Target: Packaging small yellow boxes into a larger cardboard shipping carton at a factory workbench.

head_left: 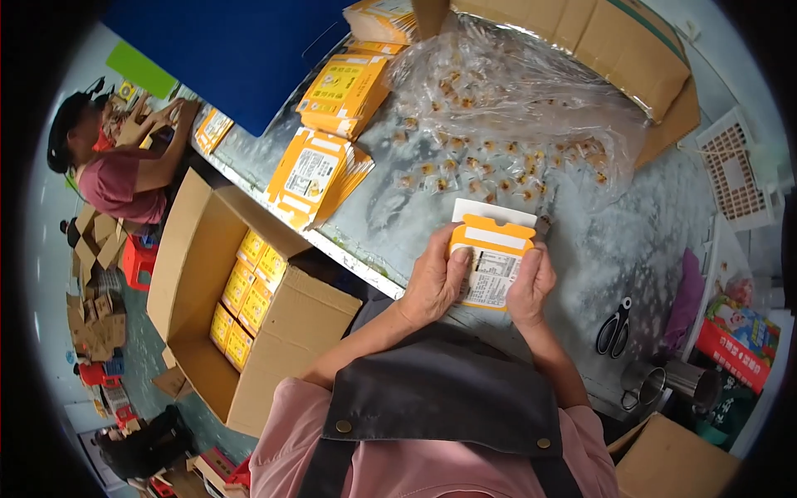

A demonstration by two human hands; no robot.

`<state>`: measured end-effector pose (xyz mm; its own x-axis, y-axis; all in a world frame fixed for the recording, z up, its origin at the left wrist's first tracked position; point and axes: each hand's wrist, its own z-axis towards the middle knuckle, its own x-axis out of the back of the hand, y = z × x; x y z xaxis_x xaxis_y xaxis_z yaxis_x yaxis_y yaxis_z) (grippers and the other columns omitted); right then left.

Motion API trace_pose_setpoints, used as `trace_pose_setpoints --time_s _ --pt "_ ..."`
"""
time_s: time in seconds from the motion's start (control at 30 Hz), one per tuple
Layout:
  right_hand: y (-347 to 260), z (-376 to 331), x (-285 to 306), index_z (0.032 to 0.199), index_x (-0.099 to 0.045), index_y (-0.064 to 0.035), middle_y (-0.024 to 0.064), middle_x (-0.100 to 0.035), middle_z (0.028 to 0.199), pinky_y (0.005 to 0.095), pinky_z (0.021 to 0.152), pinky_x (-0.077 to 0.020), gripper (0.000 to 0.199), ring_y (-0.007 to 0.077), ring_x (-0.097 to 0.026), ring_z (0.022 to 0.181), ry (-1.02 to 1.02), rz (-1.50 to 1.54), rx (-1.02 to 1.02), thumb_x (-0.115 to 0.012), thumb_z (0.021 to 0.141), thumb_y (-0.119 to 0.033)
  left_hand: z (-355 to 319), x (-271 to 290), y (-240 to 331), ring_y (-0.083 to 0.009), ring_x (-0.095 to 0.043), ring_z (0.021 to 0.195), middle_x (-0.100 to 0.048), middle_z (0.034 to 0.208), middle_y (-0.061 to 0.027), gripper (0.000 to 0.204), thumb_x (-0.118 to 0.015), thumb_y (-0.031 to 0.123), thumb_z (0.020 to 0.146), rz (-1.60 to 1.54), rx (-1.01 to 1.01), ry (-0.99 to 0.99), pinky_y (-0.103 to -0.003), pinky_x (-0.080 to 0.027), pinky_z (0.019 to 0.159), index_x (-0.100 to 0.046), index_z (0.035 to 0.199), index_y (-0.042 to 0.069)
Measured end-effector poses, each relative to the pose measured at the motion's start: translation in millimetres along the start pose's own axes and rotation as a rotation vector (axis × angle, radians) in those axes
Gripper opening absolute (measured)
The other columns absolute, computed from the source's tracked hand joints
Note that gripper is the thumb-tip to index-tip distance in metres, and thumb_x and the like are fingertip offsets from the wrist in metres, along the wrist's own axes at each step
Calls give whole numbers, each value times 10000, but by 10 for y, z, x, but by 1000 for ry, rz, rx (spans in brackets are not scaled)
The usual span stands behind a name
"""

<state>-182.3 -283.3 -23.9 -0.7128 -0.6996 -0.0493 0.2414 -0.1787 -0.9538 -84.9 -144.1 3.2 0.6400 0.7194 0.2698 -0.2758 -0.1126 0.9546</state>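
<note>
Between my two hands I hold a yellow and white carton by its sides, just above the table's front edge. It looks flat, with a printed panel facing up and a white flap sticking out at its far end. My left hand closes on the carton's left side, thumb on top. My right hand grips its right side, fingers mostly hidden behind it. Beyond the carton, many small clear packets with brownish contents lie scattered on the grey metal table, spilling from a large clear plastic bag.
Stacks of flat yellow cartons stand left of the packets. An open cardboard box holding yellow packs is on my left. Black-handled scissors, metal cups and a white basket are on the right. Another person works far left.
</note>
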Motion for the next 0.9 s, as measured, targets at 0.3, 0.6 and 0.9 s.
trace_pose_setpoints --time_s 0.3,0.6,0.9 --pt "-162 55 -206 1322 -480 44 204 -552 1256 349 974 -434 352 229 -560 1120 -36 -21 271 -366 1024 -104 -34 22 135 -71 -463 707 -529 861 -67 160 -406 144 1047 -151 -40 250 -244 -428 631 -488 1085 12" --pt "-382 239 -124 1016 -638 54 186 -601 1051 345 819 -482 230 265 -613 924 -172 -377 345 -436 969 -45 41 62 41 -179 -513 675 -510 850 -104 63 -484 49 1000 21 -314 248 -277 -435 618 -537 1020 21" --pt "-309 218 -92 880 -590 31 126 -508 785 353 598 -432 109 225 -523 647 -213 -415 279 -565 926 -65 -31 110 86 -175 -554 689 -538 815 -85 139 -622 129 960 88 -211 182 -290 -459 616 -544 935 16"
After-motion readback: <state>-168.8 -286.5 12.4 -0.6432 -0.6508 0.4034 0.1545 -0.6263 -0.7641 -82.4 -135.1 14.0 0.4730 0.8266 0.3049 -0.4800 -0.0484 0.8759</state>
